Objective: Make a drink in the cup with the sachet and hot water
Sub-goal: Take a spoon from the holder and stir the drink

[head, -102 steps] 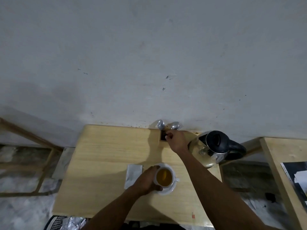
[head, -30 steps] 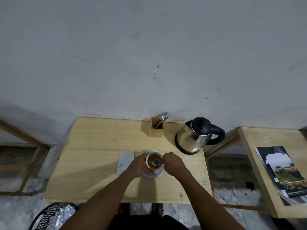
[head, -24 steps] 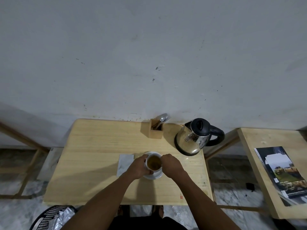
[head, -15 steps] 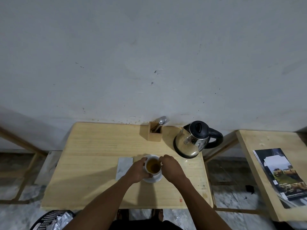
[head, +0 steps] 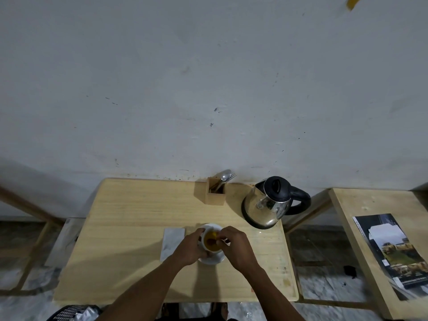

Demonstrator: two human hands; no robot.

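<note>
A white cup (head: 211, 243) of amber drink stands on a white saucer (head: 214, 260) near the front middle of the wooden table (head: 129, 216). My left hand (head: 188, 249) is wrapped around the cup's left side. My right hand (head: 236, 246) is pinched over the cup's right rim on a small spoon that dips into the drink; the spoon is mostly hidden by my fingers. A flat silvery sachet (head: 172, 242) lies on the table just left of the cup. The steel kettle (head: 266, 205) with its black lid and handle stands at the back right.
A wooden cutlery holder (head: 215, 193) with spoons and a fork stands at the back by the wall. A second wooden table (head: 370, 205) to the right carries a magazine (head: 391, 249). A black basket (head: 69, 313) sits on the floor at the lower left.
My right hand came back from the cutlery holder to the cup with a spoon. Over the last second both hands stay at the cup, with the right hand shifting slightly over the rim.
</note>
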